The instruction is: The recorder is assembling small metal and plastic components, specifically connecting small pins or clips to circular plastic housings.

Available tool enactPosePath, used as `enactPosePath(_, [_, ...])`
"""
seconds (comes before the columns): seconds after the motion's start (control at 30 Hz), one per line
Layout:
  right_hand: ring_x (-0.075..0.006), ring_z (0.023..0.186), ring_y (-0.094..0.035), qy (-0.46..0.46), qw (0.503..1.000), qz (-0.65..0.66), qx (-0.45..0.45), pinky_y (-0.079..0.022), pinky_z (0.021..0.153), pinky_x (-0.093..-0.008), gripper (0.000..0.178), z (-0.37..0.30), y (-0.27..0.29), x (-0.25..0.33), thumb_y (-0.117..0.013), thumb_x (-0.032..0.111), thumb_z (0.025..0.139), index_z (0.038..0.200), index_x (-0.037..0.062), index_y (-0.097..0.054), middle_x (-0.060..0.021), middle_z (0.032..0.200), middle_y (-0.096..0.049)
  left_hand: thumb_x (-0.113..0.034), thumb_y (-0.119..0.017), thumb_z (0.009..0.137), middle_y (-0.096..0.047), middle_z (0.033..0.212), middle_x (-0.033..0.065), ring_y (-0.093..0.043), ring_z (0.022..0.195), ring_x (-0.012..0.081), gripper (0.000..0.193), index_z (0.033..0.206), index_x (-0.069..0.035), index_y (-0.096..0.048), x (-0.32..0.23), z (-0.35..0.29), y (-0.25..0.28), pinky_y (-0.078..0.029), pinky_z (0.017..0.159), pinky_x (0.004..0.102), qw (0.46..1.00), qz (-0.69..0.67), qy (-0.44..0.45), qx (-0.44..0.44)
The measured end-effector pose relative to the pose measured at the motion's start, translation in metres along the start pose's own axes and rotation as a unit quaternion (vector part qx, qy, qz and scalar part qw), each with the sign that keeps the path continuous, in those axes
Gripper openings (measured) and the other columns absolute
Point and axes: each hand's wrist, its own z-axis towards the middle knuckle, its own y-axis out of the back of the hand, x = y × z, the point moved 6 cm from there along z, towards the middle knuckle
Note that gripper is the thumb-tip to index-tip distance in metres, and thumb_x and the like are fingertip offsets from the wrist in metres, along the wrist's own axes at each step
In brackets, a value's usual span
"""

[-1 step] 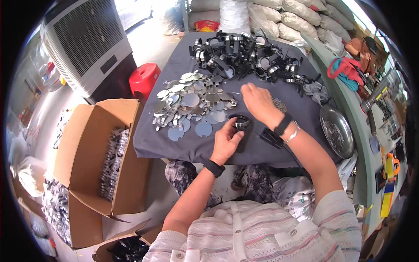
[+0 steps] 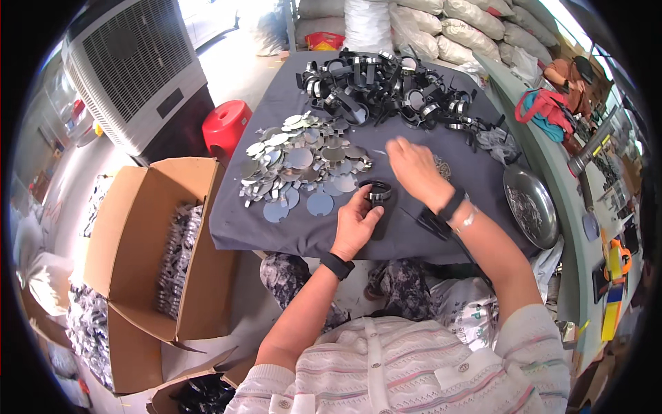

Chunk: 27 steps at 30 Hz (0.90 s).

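Observation:
My left hand point(image 2: 355, 224) grips a round black ring part point(image 2: 376, 193) with a shiny metal band, just above the grey cloth of the table point(image 2: 283, 237). Farther right and a little beyond it is my right hand point(image 2: 419, 171), its fingers pinched together. A thin, light sliver point(image 2: 378, 151) shows by those fingertips, too small to name. Flat round metal discs point(image 2: 301, 158) lie heaped to the left of both hands. Small ring-like pieces point(image 2: 442, 168) sit beside the right hand, partly hidden by it. Under the right wrist lies a dark, slim object point(image 2: 429, 222).
Black ring parts point(image 2: 358, 72) are piled along the table's far side. A metal bowl point(image 2: 529, 207) of small pieces sits at the right edge. Leftward stand an open cardboard box point(image 2: 131, 241), a red stool point(image 2: 227, 126) and an air cooler point(image 2: 131, 62). Another person point(image 2: 572, 76) is at far right.
My right hand has shifted slightly to the right, away from the disc heap. The left hand keeps its hold on the black ring part.

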Motion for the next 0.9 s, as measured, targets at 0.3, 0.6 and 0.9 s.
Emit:
enactPosePath(0.3, [-0.0321, 0.068, -0.06, -0.004, 0.993, 0.008, 0.116, -0.049, 0.058, -0.0427, 0.009, -0.142, -0.022, 0.018, -0.058, 0.01, 0.084, 0.089, 0.0033, -0.058, -0.0133, 0.089, -0.057, -0.012, -0.068, 0.075, -0.062, 0.078, 0.0151, -0.061, 0.071, 0.019, 0.048, 0.118, 0.0, -0.052, -0.025, -0.012, -0.007, -0.05, 0.066, 0.0352, 0.989, 0.113, -0.09, -0.032])
enactPosePath(0.6, [-0.0375, 0.085, -0.06, 0.024, 0.983, 0.151, 0.102, -0.048, 0.072, -0.0442, 0.019, -0.131, -0.021, 0.009, -0.058, -0.005, 0.077, 0.095, -0.0003, -0.058, -0.016, 0.1, -0.058, -0.006, -0.066, 0.074, -0.059, 0.072, 0.0153, -0.058, 0.065, 0.0248, 0.058, 0.128, 0.003, -0.046, -0.003, -0.008, -0.01, -0.046, 0.063, 0.0348, 0.992, 0.075, -0.078, -0.063])
enactPosePath(0.9, [-0.0335, 0.08, -0.061, 0.048, 0.998, 0.004, 0.037, -0.05, 0.066, -0.0417, 0.013, -0.144, -0.029, -0.005, -0.055, 0.003, 0.084, 0.096, 0.0013, -0.06, -0.0158, 0.089, -0.061, -0.014, -0.068, 0.073, -0.061, 0.102, 0.0221, -0.063, 0.09, 0.0315, 0.053, 0.121, 0.002, -0.052, -0.028, -0.015, -0.012, -0.05, 0.078, 0.0403, 0.989, 0.1, -0.098, -0.041])
